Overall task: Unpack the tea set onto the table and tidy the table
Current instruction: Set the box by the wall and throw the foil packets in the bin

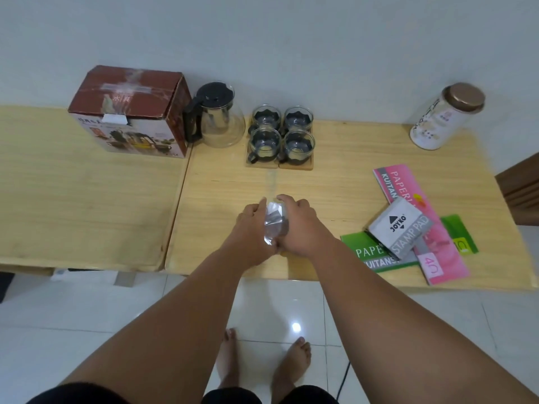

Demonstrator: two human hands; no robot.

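A glass teapot (217,118) with a black lid and handle stands at the back of the wooden table (335,182). Beside it, several glass cups (281,134) with black holders sit on wooden coasters. The red-brown tea set box (128,112) rests closed on the left table. Over the table's front middle, my left hand (250,228) and my right hand (294,223) press together on a crumpled piece of clear plastic wrap (274,221). Most of the wrap is hidden between my hands.
A tall tin with a copper lid (446,116) stands at the back right. A grey stamp pad box (401,225) lies on pink (428,228) and green receipt books (370,255) at the front right. A second wooden table (81,199) adjoins on the left.
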